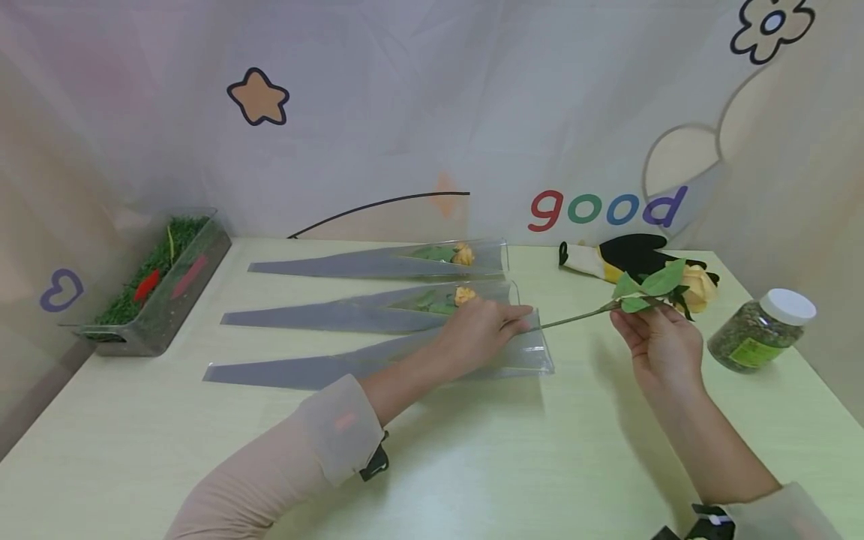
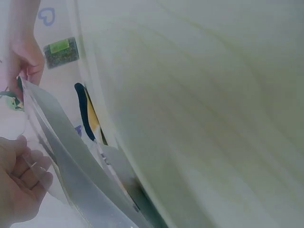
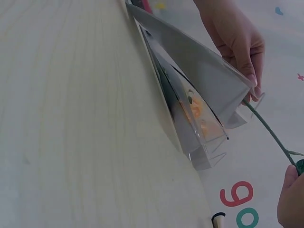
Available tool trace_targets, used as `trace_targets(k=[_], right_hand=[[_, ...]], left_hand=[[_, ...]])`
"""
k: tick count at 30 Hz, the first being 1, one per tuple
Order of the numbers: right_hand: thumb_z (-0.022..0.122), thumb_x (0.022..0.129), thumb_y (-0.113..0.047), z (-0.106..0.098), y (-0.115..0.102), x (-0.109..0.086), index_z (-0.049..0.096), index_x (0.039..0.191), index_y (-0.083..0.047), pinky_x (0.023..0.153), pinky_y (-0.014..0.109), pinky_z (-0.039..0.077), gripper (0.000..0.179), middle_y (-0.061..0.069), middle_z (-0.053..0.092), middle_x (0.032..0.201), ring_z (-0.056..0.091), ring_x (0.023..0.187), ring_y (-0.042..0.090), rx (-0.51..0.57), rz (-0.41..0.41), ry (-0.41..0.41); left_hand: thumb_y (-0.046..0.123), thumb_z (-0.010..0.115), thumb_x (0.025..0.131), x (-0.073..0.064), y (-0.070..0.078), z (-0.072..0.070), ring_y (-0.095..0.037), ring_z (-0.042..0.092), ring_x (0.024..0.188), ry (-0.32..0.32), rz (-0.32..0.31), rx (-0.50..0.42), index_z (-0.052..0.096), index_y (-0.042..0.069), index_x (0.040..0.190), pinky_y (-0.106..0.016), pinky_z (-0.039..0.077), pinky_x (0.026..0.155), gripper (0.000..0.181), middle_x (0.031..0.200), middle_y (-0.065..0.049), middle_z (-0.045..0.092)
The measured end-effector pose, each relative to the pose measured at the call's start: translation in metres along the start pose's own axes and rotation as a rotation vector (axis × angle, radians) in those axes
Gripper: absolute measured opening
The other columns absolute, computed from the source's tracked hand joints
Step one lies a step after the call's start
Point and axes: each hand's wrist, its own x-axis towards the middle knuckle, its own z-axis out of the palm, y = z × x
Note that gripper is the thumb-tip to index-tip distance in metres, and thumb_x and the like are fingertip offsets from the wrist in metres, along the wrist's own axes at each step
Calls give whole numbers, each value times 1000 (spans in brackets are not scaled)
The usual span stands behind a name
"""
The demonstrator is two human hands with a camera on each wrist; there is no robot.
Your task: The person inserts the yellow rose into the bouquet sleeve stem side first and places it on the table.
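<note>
A yellow rose (image 1: 698, 289) with green leaves is held level over the table's right side. My right hand (image 1: 664, 341) grips its stem just below the bloom. The long stem (image 1: 577, 316) runs left to the wide mouth of the nearest clear-and-grey flower sleeve (image 1: 283, 372). At that mouth my left hand (image 1: 475, 334) pinches the sleeve's edge between thumb and fingers. The right wrist view shows the stem's end (image 3: 251, 107) right at the fingertips, the sleeve lifted at its mouth. Behind lie a middle sleeve (image 1: 304, 319) and a far sleeve (image 1: 324, 263), each with a yellow rose inside.
Towards the back right lie black, yellow and white gloves (image 1: 631, 255). A jar with a white lid (image 1: 763, 330) stands by the right edge. At the left edge sits a clear bin (image 1: 178, 304) with artificial grass and a red item. A printed curtain (image 1: 378, 112) hangs behind the table.
</note>
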Motion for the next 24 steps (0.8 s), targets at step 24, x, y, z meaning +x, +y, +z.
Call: trace_targets(k=[24], right_hand=[[52,90,7,25,32,-14,54,103,1,74,30,51,14,8,68,94,67,81,20,-93,51,-71]], left_hand=[[21,60,91,4,5,-8,-5,28,44,5,-4,24,65,11,118,-17,23,44,30,51,6,47]])
